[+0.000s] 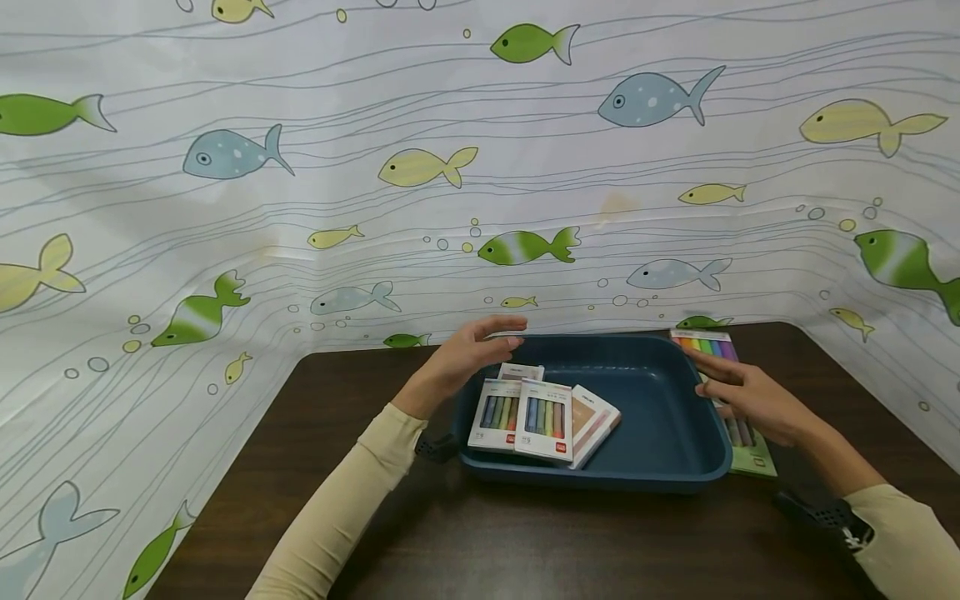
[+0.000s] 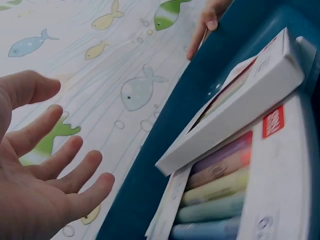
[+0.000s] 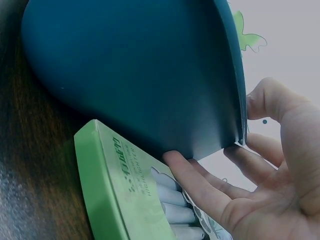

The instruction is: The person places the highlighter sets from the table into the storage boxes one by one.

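Note:
A dark blue plastic bin (image 1: 652, 417) stands on the table, with several white boxes of colored sticks (image 1: 545, 421) in its left part. Two of these boxes have windows showing the colored sticks (image 2: 212, 202). My left hand (image 1: 472, 354) hovers over the bin's left back corner, fingers loosely spread and holding nothing; the left wrist view shows its palm (image 2: 30, 195) apart from the boxes. At the right rim, my right hand (image 1: 753, 400) grips the bin, thumb at the edge and fingers (image 3: 200, 187) against the outer wall. A green box of colored pens (image 3: 125, 185) lies beneath those fingers.
The dark wooden table (image 1: 525, 542) extends in front of the bin and to both sides. Behind it, a white fish-patterned sheet (image 1: 420, 217) rises along the table's back edge and sides. The green pen box (image 1: 753, 458) sits along the bin's right side.

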### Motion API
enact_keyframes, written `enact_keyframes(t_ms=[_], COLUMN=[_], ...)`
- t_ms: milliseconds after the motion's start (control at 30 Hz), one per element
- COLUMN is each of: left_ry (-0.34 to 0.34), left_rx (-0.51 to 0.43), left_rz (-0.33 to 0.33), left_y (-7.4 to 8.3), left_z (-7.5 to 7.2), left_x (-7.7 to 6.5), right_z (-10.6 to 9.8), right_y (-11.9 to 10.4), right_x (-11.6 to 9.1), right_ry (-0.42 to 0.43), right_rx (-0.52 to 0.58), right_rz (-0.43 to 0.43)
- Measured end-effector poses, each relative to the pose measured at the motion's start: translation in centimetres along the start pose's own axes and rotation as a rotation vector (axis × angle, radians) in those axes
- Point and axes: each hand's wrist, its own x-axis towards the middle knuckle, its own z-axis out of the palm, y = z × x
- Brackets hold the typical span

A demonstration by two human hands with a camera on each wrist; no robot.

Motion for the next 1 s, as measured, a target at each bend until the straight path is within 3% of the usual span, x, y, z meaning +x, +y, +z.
enact_keyframes(t_ms=[367, 600, 800, 1000], left_ry=[0.216, 0.324, 0.323, 0.259], left_rx=[-0.027, -0.018, -0.053, -0.161], left_rz=[0.008, -0.017, -0.131, -0.209], left_y=[-0.9, -3.6, -6.1, -8.2], left_z=[-2.9, -5.2, -6.2, -6.3], left_x=[-0.1, 0.2, 0.5, 0.6], right_z=[0.0, 0.0, 0.1, -0.1], right_y=[0.1, 0.1, 0.1, 0.3], right_x=[0.0, 0.1, 0.1, 0.0], right_ry=[-0.005, -0.002, -0.004, 0.0], right_rx=[0.007, 0.02, 0.014, -0.006], right_rz=[-0.011, -0.013, -0.006, 0.0])
